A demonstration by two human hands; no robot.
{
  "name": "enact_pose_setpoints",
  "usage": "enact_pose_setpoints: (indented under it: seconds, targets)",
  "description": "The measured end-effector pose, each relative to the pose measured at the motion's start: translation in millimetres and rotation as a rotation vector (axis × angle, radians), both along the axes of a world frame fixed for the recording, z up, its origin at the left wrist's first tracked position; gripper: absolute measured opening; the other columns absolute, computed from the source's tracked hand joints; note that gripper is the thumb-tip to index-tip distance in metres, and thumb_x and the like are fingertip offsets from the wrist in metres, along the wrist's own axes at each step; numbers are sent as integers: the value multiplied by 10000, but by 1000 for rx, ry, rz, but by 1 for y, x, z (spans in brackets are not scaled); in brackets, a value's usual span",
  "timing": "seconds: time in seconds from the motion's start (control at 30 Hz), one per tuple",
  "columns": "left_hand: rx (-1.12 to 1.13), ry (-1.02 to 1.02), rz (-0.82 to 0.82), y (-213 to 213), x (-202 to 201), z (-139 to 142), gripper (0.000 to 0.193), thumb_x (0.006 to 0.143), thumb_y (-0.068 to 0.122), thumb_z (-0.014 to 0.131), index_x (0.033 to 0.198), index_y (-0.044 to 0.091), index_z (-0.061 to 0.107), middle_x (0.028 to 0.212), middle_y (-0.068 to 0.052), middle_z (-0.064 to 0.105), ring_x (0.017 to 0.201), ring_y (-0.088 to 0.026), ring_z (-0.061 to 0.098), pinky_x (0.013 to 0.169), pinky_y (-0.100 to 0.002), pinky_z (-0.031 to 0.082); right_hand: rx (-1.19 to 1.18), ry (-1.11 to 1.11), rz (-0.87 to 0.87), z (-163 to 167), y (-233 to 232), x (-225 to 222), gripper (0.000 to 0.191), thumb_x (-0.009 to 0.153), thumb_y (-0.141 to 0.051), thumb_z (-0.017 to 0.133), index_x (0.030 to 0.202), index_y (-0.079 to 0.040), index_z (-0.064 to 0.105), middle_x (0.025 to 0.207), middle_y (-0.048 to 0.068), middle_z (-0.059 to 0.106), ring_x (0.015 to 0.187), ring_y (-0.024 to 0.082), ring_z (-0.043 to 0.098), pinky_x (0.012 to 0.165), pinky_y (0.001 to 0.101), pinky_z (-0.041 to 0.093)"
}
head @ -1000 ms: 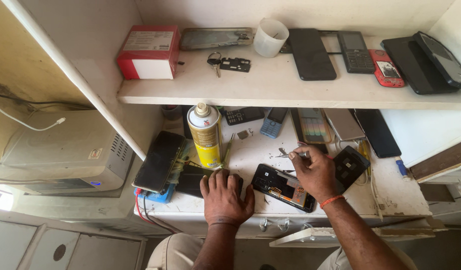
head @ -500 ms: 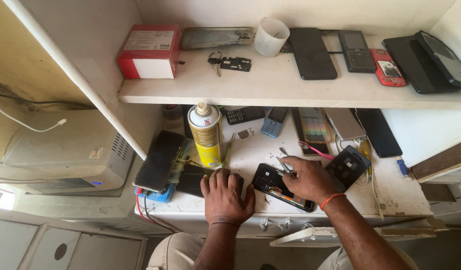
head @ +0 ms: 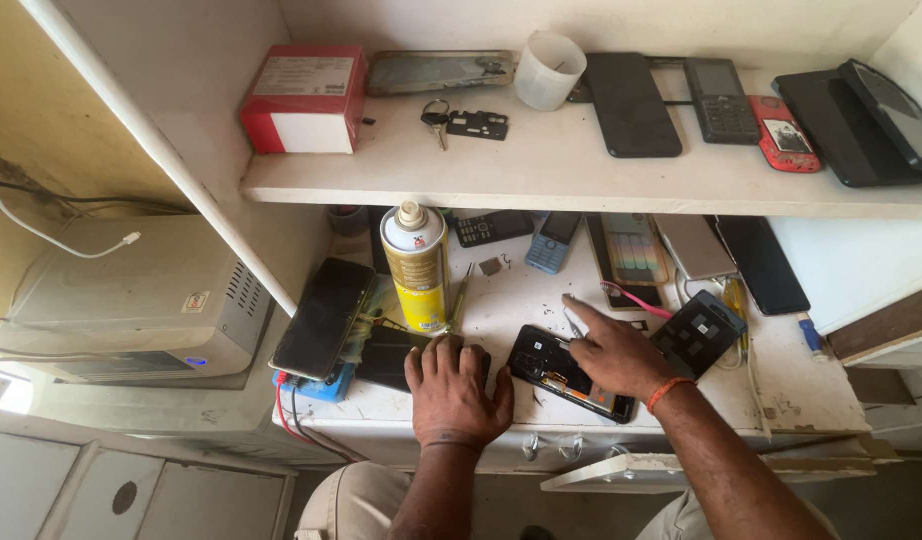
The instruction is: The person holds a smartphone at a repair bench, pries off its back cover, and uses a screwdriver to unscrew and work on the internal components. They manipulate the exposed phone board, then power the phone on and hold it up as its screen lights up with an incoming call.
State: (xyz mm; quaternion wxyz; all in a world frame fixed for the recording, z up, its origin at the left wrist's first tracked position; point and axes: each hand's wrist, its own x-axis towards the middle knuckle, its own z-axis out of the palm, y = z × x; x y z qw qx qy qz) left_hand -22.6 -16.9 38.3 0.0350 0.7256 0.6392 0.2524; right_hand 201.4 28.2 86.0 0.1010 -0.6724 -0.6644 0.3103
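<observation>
My left hand (head: 457, 392) lies flat, fingers apart, on a dark flat panel (head: 389, 356) at the front of the white worktop (head: 521, 295). My right hand (head: 623, 352) rests over an opened black phone (head: 559, 372) whose inner parts show. Its index finger is stretched out to the far left. A thin metal tool (head: 573, 323) sticks out from under those fingers. An orange band circles the right wrist. A black square part (head: 703, 330) lies just right of that hand.
A yellow spray can (head: 417, 268) stands behind my left hand, next to a dark phone (head: 324, 318) on a blue block. Several phones lie at the worktop's back. The shelf (head: 581, 180) above holds a red box (head: 303, 98), a white cup (head: 548, 70) and more phones. A grey device (head: 131, 300) sits at the left.
My right hand has come down from a raised position with the tool onto the opened phone, and its index finger now stretches out. My left hand has stayed put.
</observation>
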Motion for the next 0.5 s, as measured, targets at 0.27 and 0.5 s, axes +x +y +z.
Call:
enact_pose_setpoints:
  seconds: [0.27,0.5]
  targets:
    - [-21,35,7,1,0,1,462,829,461,629,1024,42,619,1263,-201,546,1308,-370,438,1137,-628,210,277,217,-133,-28,-4,18,428,888,-100,612,1311,-121,547,733,96,721,637,204,715,620,376,573]
    - [-73,37,9,0,0,2,465,836,473,621,1036,53,620,1267,-201,543,1319,-368,431,1150,-622,204,433,807,-204,-52,-23,22,346,929,-26,672,1270,17,632,818,94,671,703,158,652,619,311,558]
